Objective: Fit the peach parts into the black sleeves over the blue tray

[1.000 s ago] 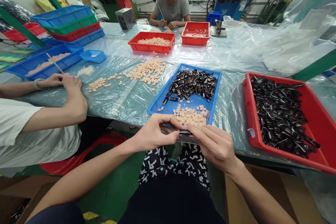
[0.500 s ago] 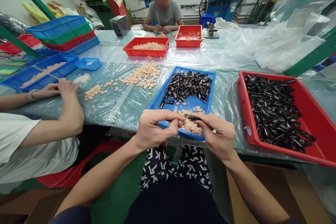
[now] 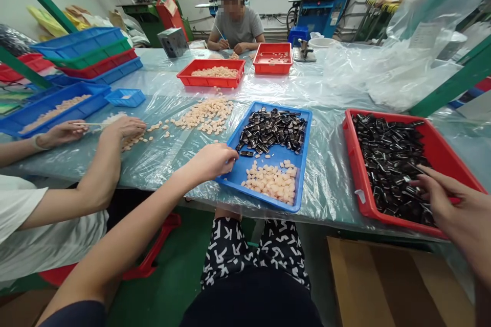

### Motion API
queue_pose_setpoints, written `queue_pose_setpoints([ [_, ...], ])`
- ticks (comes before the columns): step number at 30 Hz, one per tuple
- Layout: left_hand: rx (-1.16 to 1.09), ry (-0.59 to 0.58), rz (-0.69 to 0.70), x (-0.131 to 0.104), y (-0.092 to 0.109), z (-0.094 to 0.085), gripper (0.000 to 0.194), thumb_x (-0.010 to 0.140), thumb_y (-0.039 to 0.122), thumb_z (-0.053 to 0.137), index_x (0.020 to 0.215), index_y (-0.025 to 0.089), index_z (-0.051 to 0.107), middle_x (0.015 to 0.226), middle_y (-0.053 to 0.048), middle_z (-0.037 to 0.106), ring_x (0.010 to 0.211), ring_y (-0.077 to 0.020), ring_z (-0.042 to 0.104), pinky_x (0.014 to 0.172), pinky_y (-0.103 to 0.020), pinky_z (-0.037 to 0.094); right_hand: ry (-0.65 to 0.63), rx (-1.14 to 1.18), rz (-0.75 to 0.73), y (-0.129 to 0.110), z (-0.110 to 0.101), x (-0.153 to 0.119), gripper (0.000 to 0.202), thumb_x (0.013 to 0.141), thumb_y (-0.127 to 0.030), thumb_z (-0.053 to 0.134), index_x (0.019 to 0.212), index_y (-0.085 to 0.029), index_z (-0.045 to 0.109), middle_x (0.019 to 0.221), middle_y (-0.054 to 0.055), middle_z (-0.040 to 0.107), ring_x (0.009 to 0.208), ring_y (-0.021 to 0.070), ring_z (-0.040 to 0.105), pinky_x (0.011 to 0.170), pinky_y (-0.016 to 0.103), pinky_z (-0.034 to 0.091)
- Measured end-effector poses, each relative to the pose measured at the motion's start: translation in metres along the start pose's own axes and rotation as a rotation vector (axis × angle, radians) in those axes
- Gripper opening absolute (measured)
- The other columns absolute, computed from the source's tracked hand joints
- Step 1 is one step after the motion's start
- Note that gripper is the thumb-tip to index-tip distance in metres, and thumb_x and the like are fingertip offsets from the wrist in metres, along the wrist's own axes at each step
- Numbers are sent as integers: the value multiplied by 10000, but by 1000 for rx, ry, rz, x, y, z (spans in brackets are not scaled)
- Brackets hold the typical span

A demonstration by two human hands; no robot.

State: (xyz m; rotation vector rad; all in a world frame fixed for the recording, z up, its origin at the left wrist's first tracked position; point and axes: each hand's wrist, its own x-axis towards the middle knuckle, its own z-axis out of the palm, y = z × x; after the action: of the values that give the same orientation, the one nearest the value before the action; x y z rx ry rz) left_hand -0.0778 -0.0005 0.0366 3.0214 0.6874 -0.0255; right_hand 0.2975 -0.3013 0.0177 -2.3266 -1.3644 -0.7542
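My left hand [image 3: 218, 159] is over the left edge of a blue tray [image 3: 303, 163], fingers curled and pinched together. A dark bit shows at its fingertips, too hidden to name. Beside them lie small black glossy pieces [image 3: 274, 130], heaped in the far half of that tray. Small beige pieces [image 3: 272, 181] fill the near part. My right hand [image 3: 450, 191], blurred, reaches into a red bin [image 3: 460, 163] at the right. Its thumb and forefinger are close to the black parts [image 3: 387, 158] piled there; whether one is between them is unclear.
Loose beige pieces [image 3: 209, 115] lie on the plastic-covered table [image 3: 169, 153]. Two red trays [image 3: 210, 80] stand farther back, before a person in grey. At the left a co-worker's hands [image 3: 126, 127] hold a thin stick near stacked trays [image 3: 80, 43]. Clear plastic [image 3: 402, 71] hangs at the right.
My hands have parted from over the blue tray, where they held a black piece between them. The left moved left to the tray's edge; the right swung right into the red bin.
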Motion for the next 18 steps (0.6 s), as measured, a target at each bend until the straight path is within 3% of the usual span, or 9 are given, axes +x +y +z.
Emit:
queue_pose_setpoints([
  [2, 167, 16, 7, 11, 0, 4, 237, 839, 131, 509, 896, 148, 738, 870, -98, 727, 860, -222, 645, 723, -299, 442, 26, -35, -70, 19, 1, -4, 447, 935, -565, 522, 1240, -278, 679, 405, 9, 501, 236, 179, 365, 261, 282, 238],
  [4, 289, -31, 21, 23, 4, 9, 159, 792, 117, 573, 825, 124, 729, 868, -127, 723, 925, -258, 632, 745, -316, 432, 39, -33, -64, 23, 1, -7, 504, 934, -580, 511, 1338, -292, 601, 451, 26, 554, 249, 199, 397, 264, 294, 253],
  [8, 366, -174, -51, 43, 21, 18, 109, 736, 42, 623, 745, 110, 707, 773, -159, 719, 851, -275, 664, 705, -327, 400, 32, 68, 9, -3, -2, -7, 419, 929, -540, 540, 1215, -271, 684, 585, 49, 670, 398, 226, 584, 320, 301, 360],
  [11, 347, -205, -84, 49, 27, 21, 163, 732, -8, 608, 783, 109, 710, 755, -157, 723, 800, -268, 691, 706, -329, 396, 40, 191, -25, -31, -7, -5, 312, 923, -466, 590, 1040, -223, 747, 608, 20, 695, 433, 180, 610, 354, 274, 401],
  [15, 324, -57, -123, 43, 22, 20, 206, 798, 17, 535, 732, 100, 711, 734, -165, 719, 787, -276, 696, 713, -355, 436, 78, 379, -175, -63, -17, -7, 165, 905, -310, 652, 953, -188, 752, 717, 19, 736, 485, 134, 628, 476, 238, 494],
  [18, 182, 197, -138, 25, 26, 11, 240, 855, 102, 504, 827, 121, 742, 804, -132, 739, 789, -242, 692, 736, -347, 488, 29, 588, -238, -92, -21, -13, 148, 935, -261, 605, 1005, -207, 723, 865, 29, 754, 650, 161, 697, 605, 247, 551],
])
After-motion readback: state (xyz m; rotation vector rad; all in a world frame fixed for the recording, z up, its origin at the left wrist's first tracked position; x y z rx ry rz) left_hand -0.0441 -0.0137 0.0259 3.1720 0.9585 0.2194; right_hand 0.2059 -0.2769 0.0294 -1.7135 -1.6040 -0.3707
